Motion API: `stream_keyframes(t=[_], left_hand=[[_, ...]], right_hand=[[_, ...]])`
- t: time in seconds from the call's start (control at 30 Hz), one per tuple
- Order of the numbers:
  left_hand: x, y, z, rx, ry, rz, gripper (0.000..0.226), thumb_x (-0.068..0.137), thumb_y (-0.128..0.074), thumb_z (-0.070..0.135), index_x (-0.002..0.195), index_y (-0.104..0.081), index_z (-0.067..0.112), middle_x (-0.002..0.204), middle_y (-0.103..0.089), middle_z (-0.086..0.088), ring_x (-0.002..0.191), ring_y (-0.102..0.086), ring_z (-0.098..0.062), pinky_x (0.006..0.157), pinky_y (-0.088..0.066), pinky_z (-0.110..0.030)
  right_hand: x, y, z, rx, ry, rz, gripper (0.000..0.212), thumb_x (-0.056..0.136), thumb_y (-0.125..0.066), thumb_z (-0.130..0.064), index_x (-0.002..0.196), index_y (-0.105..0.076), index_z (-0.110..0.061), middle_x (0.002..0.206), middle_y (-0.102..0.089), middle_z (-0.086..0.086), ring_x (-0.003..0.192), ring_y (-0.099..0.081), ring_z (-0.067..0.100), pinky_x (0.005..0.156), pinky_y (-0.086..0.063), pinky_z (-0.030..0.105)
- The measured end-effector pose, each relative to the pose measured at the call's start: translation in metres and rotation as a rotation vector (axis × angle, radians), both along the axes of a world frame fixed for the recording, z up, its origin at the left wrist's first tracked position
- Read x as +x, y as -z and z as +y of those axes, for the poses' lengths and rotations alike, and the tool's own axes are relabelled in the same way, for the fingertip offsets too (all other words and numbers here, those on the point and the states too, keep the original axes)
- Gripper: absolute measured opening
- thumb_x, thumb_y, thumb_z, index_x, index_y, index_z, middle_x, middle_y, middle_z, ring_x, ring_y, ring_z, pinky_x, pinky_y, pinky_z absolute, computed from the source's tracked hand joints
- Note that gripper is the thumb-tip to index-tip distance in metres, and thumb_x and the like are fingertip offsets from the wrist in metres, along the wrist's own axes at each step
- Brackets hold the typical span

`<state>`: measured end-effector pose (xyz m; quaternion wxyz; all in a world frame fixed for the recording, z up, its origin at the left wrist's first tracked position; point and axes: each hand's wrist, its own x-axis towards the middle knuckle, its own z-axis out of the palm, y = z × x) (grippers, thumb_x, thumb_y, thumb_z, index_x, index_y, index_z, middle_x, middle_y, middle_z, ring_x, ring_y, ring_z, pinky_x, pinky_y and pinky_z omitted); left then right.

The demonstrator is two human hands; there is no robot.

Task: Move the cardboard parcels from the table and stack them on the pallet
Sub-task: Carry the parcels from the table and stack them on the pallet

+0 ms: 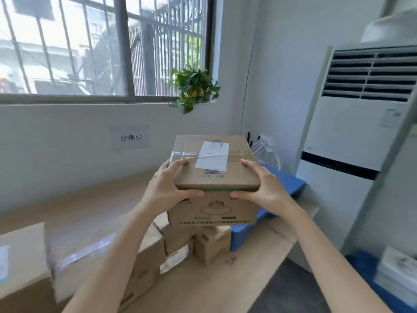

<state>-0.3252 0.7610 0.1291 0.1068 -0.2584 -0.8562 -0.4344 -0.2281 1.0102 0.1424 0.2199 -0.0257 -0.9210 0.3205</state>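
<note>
The left hand [171, 188] and right hand [261, 186] grip a taped cardboard parcel [214, 175] at its near top corners, fingers on the lid and thumbs on the front face. Below it, smaller parcels [212, 245] and a long box [94, 251] sit on the wooden surface [203, 285]. A blue block [291, 184] lies just behind. A potted plant [194, 86] stands on the windowsill.

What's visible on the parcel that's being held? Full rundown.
The cardboard parcel is a brown box, closed and roughly level, clear tape across its top over a white shipping label. A green stripe edges the near face, which bears a lamp drawing and printed text. The left hand and right hand grip its near top corners, fingers on top, thumbs on the front. It is above smaller parcels on the table; contact unclear.
</note>
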Motion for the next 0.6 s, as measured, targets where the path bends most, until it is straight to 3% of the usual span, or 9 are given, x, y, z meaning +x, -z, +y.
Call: stream_keyframes(t=[0.2,0.37,0.6], left_hand=[[0.000,0.000,0.131,-0.036,0.119,-0.008,0.104,0.041,-0.073,0.074,0.135,-0.038,0.049,0.150,-0.033,0.006,0.133,-0.035,-0.022,0.107,-0.037,-0.047],[-0.008,-0.001,0.224,-0.070,0.255,0.023,0.092,0.060,-0.084,0.053,0.139,-0.038,0.041,0.146,-0.034,0.004,0.125,-0.039,-0.019,0.098,-0.040,-0.039],[-0.043,0.009,0.339,-0.081,0.391,0.009,0.102,0.046,-0.074,0.072,0.137,-0.036,0.047,0.150,-0.031,0.004,0.128,-0.039,-0.022,0.102,-0.041,-0.048]], right_hand=[[0.033,0.001,0.113,-0.011,0.139,-0.023,0.095,0.063,-0.083,-0.051,0.144,-0.034,-0.039,0.139,-0.042,-0.002,0.115,-0.039,0.013,0.099,-0.038,0.036],[0.049,0.009,0.189,-0.054,0.239,-0.013,0.095,0.063,-0.084,-0.049,0.144,-0.034,-0.038,0.141,-0.041,-0.004,0.121,-0.039,0.013,0.099,-0.036,0.033],[0.041,0.018,0.287,-0.074,0.348,-0.019,0.095,0.063,-0.083,-0.051,0.143,-0.034,-0.039,0.144,-0.039,-0.008,0.129,-0.037,0.014,0.107,-0.036,0.039]])
